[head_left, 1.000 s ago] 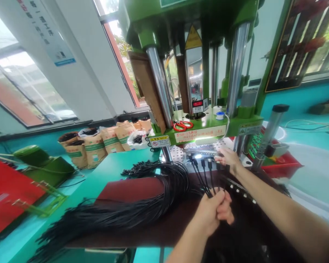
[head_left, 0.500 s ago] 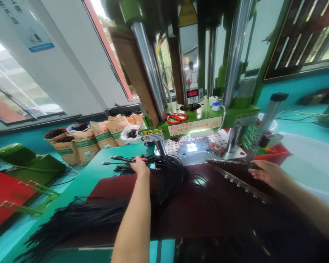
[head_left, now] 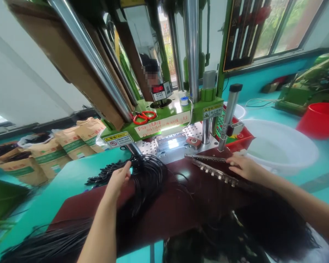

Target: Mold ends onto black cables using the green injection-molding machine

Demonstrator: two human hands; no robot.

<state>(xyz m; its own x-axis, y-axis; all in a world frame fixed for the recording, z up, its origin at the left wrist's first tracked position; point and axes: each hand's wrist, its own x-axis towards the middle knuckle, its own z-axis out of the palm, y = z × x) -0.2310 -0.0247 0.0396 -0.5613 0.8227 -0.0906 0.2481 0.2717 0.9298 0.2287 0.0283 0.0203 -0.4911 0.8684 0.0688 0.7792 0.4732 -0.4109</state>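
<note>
My left hand (head_left: pixel 121 178) is beside the looped bundle of black cables (head_left: pixel 150 171), its fingers partly bent; whether it grips a strand is not clear. Cable ends with connectors (head_left: pixel 106 172) lie just beyond it on the green tabletop. Over the right side of the dark red board (head_left: pixel 164 226), my right hand (head_left: pixel 239 165) has its thumb and fingers apart at the end of a thin metal bar (head_left: pixel 205 157). A second metal strip with small pegs (head_left: pixel 218 173) lies just in front of that bar. More black cables (head_left: pixel 52 237) spread at the lower left.
A green press (head_left: pixel 164 122) with steel columns stands ahead, red-handled scissors (head_left: pixel 144 117) on its plate. A small red-brown block (head_left: pixel 193 143) sits on its metal bed. To the right are a red tray (head_left: pixel 242 140) and a white tub (head_left: pixel 282 144). Paper sacks (head_left: pixel 48 153) stand left.
The view has turned to the right. My left hand has left the few separate cable ends it was holding, which now lie with the others. My right hand has loosened from the metal bar.
</note>
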